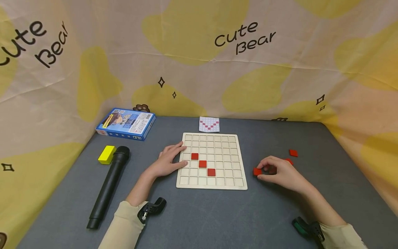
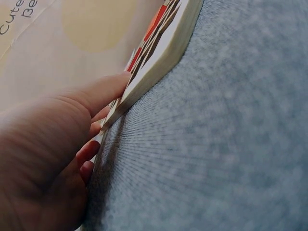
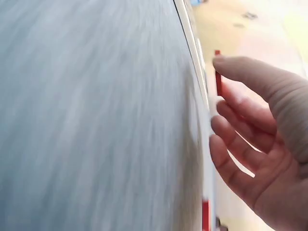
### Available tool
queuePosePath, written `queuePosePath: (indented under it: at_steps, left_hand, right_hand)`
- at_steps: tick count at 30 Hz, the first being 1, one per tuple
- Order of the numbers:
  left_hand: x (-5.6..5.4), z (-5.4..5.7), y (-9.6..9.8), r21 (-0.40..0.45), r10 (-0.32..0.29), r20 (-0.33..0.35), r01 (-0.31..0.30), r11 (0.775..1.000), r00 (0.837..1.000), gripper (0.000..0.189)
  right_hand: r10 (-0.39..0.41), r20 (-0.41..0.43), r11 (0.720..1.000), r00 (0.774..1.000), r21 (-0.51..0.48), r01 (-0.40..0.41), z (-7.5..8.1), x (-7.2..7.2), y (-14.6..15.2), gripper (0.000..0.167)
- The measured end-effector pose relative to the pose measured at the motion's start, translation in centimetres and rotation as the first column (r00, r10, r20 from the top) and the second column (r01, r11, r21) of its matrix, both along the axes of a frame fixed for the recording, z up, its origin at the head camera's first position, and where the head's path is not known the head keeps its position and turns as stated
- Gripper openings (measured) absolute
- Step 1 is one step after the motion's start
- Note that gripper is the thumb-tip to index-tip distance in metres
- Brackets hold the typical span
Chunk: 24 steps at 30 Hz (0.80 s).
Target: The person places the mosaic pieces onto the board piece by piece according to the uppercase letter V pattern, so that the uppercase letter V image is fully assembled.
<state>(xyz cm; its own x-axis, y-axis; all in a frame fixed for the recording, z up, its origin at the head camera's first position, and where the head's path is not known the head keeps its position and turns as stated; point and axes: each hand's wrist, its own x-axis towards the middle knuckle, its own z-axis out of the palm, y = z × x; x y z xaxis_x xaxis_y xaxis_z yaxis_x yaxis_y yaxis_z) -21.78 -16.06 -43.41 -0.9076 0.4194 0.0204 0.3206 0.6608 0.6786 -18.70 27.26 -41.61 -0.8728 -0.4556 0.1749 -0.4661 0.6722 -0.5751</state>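
Note:
A cream grid board [image 1: 230,152] lies on the table with three red square tiles set in a diagonal: one upper tile [image 1: 194,156], a middle tile [image 1: 202,164] and a lower tile [image 1: 211,172]. The left hand [image 1: 168,160] rests at the board's left edge, thumb and fingertips touching its rim, as the left wrist view also shows. To the right of the board, the right hand [image 1: 280,173] pinches a red tile [image 3: 218,72] between thumb and forefinger, off the table. Beyond that hand lie two loose red tiles, one whole [image 1: 293,153] and one partly hidden [image 1: 289,161].
A small card [image 1: 209,124] with a pink-square pattern lies behind the board. At the left are a blue box [image 1: 125,123], a yellow block [image 1: 107,154] and a black microphone [image 1: 109,186]. Printed cloth [image 1: 186,69] hangs around the back and sides of the grey table [image 1: 199,218].

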Motion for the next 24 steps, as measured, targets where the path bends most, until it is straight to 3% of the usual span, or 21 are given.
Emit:
queuePosePath:
  at_steps: [4, 8, 15, 24]
  left_hand:
    - [0.0, 0.0, -0.1, 0.002, -0.001, -0.004, 0.001, 1.000, 1.000, 0.066]
    - [0.0, 0.0, -0.1, 0.007, 0.001, -0.007, -0.001, 1.000, 1.000, 0.067]
    - [0.1, 0.1, 0.0, 0.002, 0.001, -0.010, -0.001, 1.000, 1.000, 0.068]
    - [0.0, 0.2, 0.1, -0.003, 0.004, 0.006, -0.004, 1.000, 1.000, 0.069]
  right_hand:
    - [-0.031, 0.049, 0.999, 0.998, -0.035, 0.032, 0.3, -0.9, -2.6, 0.026]
    - [-0.012, 0.093, 0.997, 0.996, -0.077, 0.020, 0.6, -1.8, -5.6, 0.025]
    - [0.093, 0.076, 0.993, 0.993, -0.075, -0.088, 1.0, -3.4, -10.0, 0.024]
    - [0.083, 0.118, 0.994, 0.990, -0.087, -0.073, 1.0, -6.0, -15.3, 0.024]
